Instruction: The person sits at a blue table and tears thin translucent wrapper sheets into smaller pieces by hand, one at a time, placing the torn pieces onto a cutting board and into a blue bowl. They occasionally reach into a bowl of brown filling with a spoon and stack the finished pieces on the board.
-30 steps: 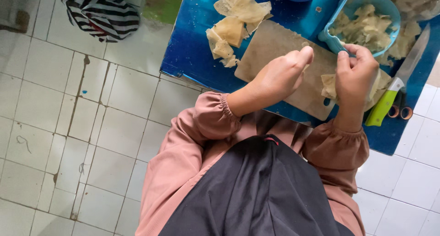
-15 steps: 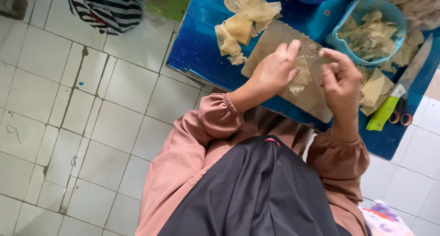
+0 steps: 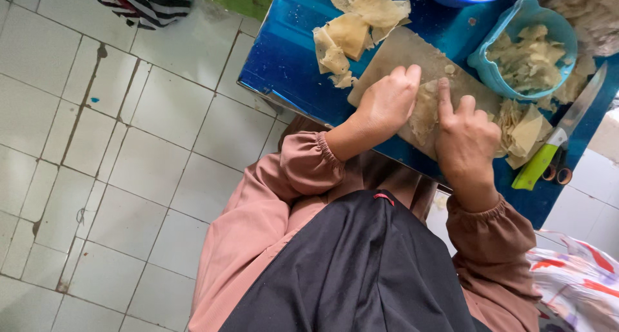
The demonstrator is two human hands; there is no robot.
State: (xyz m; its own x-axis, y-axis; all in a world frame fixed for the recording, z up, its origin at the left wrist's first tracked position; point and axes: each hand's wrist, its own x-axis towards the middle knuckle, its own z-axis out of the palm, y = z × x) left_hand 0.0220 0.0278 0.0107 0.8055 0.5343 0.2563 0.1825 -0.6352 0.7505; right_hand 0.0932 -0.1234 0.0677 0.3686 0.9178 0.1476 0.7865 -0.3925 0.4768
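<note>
— Where is this happening?
— A low blue table (image 3: 290,61) is standing on a white tiled floor (image 3: 116,151), and a person in pink sleeves is leaning over it.
— What are the hands doing?
— Both are pressing down on a thin dough sheet (image 3: 424,109) lying on a wooden board (image 3: 400,51). The left hand (image 3: 387,103) is lying curled on its near edge; the right hand (image 3: 467,138) is spreading its fingers flat, forefinger on the sheet.
— And around them?
— Folded wrappers (image 3: 354,29) are sitting beyond the board, a blue bowl (image 3: 554,22) is holding more, and a green-handled knife (image 3: 561,138) is lying right.
</note>
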